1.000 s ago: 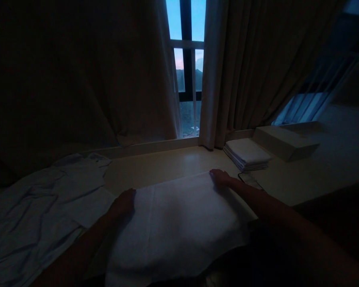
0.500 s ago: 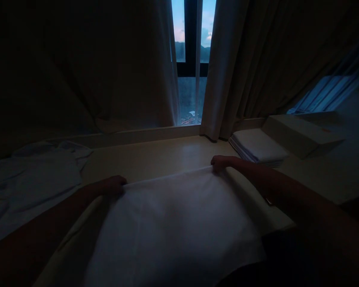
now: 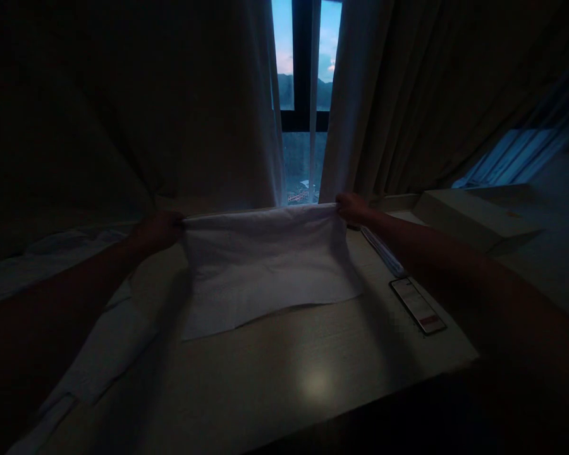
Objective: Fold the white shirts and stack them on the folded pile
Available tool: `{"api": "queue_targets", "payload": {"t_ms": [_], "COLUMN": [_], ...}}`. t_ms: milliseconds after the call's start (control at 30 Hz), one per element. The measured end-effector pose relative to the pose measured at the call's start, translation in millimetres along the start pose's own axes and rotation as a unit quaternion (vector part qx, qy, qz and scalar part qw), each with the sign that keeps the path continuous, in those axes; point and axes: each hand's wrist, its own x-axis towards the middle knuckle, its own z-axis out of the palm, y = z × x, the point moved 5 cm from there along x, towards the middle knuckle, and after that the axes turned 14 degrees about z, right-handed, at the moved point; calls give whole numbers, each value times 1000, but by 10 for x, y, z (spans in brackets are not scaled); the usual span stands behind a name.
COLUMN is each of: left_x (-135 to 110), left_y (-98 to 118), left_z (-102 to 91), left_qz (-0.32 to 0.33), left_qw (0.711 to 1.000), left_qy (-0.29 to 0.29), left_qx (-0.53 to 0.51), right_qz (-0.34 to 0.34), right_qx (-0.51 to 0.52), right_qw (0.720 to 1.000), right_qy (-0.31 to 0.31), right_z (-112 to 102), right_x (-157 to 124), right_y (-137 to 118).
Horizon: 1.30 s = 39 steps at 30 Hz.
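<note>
Dim room, curtains point(image 3: 360, 114) nearly drawn. Our left hand point(image 3: 159, 230) and right hand point(image 3: 352, 208), well apart, are pinching the white cloth point(image 3: 265, 272) by its upper corners. Versus a moment ago, it's off the near edge of the counter point(image 3: 246, 379), up toward the far one, so none overhangs our side.

left hand point(image 3: 161, 229): I see it closed in a grip, turned inward | right hand point(image 3: 353, 209): closed likewise, slightly higher in my view | hands well apart | left arm point(image 3: 73, 300), right arm point(image 3: 436, 262): both bare, stretched forward from the lower corners | left fingers point(image 3: 176, 221): probably curled, too dark for me to be sure
</note>
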Motion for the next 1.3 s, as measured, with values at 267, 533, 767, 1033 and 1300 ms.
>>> {"api": "queue_targets", "payload": {"t_ms": [267,533,767,1033,1300], "left_x": [-904,-3099,-3915,-4170,-4177], "left_y": [692,1168,1405,1412,1293], "left_z": [-781,715,1483,1490,1415], "left_qz": [23,106,101,86,-3], "left_qw": [974,990,993,995,992], "left_qy": [175,37,-21,40,76], "left_qx": [145,88,61,23,-103], "right_qz": [-43,-164,-146,-73,4], "right_qx": [25,3,12,14,155], "right_qw": [967,974,985,988,979], "right_qy": [250,158,92,138,131], "right_z": [-623,807,1577,1329,1456], "right_x": [-894,-3104,-3953,-4183,-4092], "right_y": [303,844,968,991,1230]}}
